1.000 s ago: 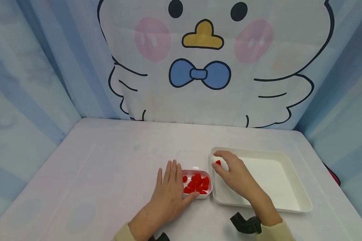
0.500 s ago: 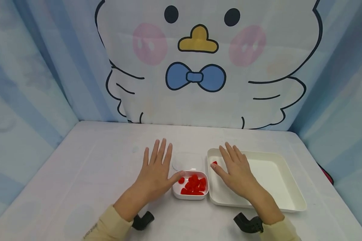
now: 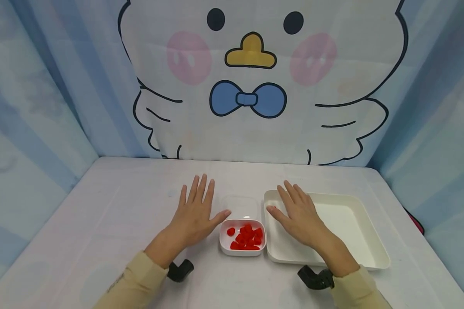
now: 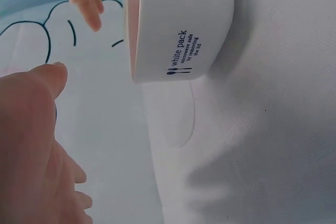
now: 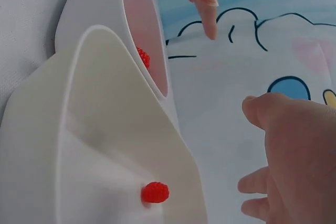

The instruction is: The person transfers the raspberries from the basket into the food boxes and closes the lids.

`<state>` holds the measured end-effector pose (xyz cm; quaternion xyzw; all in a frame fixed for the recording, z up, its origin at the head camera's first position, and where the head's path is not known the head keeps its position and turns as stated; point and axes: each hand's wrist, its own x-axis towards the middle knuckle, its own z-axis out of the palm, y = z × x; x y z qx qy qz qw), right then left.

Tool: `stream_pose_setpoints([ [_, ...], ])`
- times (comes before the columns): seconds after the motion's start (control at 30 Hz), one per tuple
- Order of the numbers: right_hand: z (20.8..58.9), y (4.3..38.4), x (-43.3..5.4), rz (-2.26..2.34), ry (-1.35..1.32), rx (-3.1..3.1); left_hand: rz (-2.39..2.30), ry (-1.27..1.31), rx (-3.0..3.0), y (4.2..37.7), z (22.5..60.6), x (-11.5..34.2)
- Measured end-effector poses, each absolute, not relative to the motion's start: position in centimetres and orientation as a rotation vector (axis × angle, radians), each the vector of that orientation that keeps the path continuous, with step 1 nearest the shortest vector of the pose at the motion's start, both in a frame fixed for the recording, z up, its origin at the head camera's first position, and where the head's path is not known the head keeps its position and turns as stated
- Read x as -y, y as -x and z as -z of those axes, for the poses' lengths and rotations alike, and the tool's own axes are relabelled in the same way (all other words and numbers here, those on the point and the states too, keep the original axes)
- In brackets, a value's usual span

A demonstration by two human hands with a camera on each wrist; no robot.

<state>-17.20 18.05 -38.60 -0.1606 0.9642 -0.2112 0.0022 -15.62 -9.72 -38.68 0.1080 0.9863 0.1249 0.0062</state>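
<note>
My left hand [image 3: 193,219] hovers with straight, spread fingers to the left of a small white container [image 3: 241,253], apart from it. Several red raspberries [image 3: 247,236] lie inside that container. Over the left part of a white tray [image 3: 351,231] my right hand [image 3: 299,214] is held out, fingers extended and holding nothing. A single raspberry [image 5: 156,192] lies in the tray, as the right wrist view shows; in the head view the right hand almost wholly hides it. Printed lettering marks the container's side in the left wrist view.
A clear lid [image 3: 239,204] lies flat behind the container, which stands right beside the tray's left edge. All of it is on a white-covered table [image 3: 112,223]. A curtain with a cartoon figure [image 3: 247,133] hangs at the back.
The left hand has left the container's side, moving left and back. The right hand's fingers, which were curved around the raspberry in the tray, have straightened above it.
</note>
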Motion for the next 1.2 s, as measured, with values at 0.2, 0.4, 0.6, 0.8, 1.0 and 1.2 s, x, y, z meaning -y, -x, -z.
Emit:
stream_pose_setpoints([
  [0.2,38.3,17.8,-17.4,0.69,0.549,-3.021,-0.461,-0.317,-3.049,16.4,38.7,9.4],
  [0.4,37.8,18.5,-17.3,0.792,0.469,-3.02,-0.524,-0.302,-3.006,16.9,38.7,9.0],
  [0.6,37.9,18.8,-17.9,0.904,0.409,-2.972,-0.586,-0.289,-2.974,16.8,38.7,8.6],
  [0.8,38.5,19.1,-18.3,0.98,0.37,-2.914,-0.628,-0.294,-2.963,16.3,39.1,8.3],
  [1.0,39.6,19.6,-18.0,1.018,0.387,-2.897,-0.605,-0.341,-2.962,15.8,39.5,8.1],
  [1.2,40.5,19.9,-17.8,1.024,0.386,-2.917,-0.574,-0.36,-2.953,15.4,39.7,7.9],
])
